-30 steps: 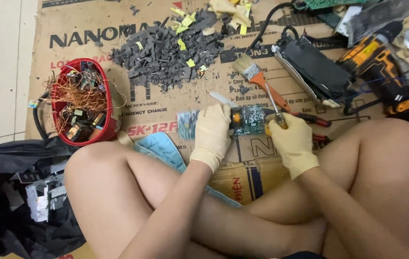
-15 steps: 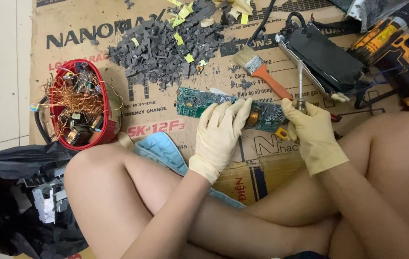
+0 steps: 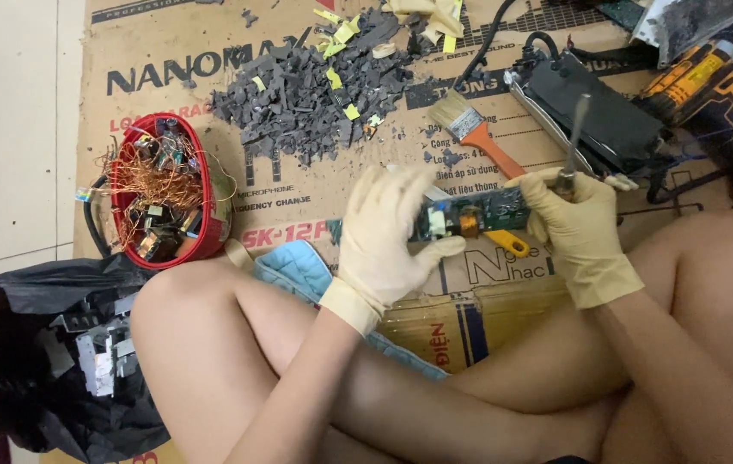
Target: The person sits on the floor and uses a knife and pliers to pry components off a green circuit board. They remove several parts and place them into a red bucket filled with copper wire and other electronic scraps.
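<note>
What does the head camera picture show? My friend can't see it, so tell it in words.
Two gloved hands lift a green circuit board over cardboard: the left hand grips one end, while the right hand holds the other end and a metal tool. Nearby are a red basket of copper wire, a paintbrush and dark scraps.

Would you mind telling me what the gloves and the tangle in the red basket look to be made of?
The gloves, as on the left hand, look like thin matte latex or rubber, cream and wrinkled. The tangle in the red basket looks like bare copper wire, shiny orange strands.
</note>
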